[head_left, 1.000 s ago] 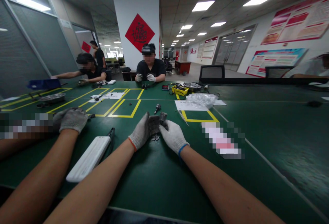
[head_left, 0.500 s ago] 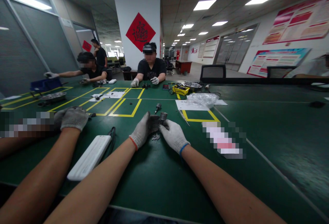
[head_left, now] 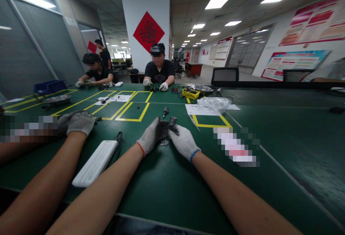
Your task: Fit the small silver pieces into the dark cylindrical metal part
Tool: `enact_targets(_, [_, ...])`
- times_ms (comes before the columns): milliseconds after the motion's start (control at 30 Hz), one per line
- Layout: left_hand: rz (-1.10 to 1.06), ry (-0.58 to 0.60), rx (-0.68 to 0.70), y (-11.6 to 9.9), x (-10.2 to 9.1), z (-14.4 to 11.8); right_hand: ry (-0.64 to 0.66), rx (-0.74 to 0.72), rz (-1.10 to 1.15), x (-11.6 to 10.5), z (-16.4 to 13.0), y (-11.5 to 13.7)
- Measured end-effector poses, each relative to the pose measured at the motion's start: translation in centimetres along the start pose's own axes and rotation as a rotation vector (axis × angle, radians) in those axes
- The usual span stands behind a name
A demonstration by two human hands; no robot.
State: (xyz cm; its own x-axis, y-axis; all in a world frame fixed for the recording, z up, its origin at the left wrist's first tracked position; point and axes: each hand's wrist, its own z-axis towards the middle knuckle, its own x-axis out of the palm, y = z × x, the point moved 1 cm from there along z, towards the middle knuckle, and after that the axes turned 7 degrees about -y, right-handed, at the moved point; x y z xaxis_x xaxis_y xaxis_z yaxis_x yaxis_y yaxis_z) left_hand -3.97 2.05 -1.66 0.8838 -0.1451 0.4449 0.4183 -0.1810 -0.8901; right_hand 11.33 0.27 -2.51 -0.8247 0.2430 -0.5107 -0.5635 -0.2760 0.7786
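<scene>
A short metal cylinder with a narrower lower end (head_left: 173,121) stands upright between my hands, just above the table. My right hand (head_left: 184,142), in a white knit glove with a blue cuff, is closed on it, thumb and fingers pinching its lower part. From the other side my left hand (head_left: 152,136), gloved with an orange cuff, curls its darkened fingers against the same piece; their tips are partly hidden. Several small metal rings or nuts (head_left: 164,142) lie in a pile below. Just beyond my left fingers, a similar metal piece with a thin shaft (head_left: 165,112) rests on the table.
A white power strip (head_left: 94,163) lies left of my forearm, near a co-worker's gloved hand (head_left: 80,123). Tweezers (head_left: 194,122), a clear plastic bag (head_left: 214,104) and a yellow box (head_left: 191,94) are ahead to the right. Co-workers sit across the green table (head_left: 215,191).
My hands keep their hold on the metal cylinder with hardly any movement. The view has shifted slightly. Across the table, the co-worker at far left has drawn an outstretched arm back in.
</scene>
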Motion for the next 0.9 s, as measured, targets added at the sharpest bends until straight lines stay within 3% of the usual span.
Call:
enact_targets(433, [0.069,0.047,0.019,-0.05,0.34,-0.19,-0.01,-0.006,-0.023,-0.43,-0.23,0.95])
enact_targets(900, [0.018,0.011,-0.01,-0.04,0.15,-0.03,-0.017,-0.017,-0.018,-0.31,-0.2,0.77])
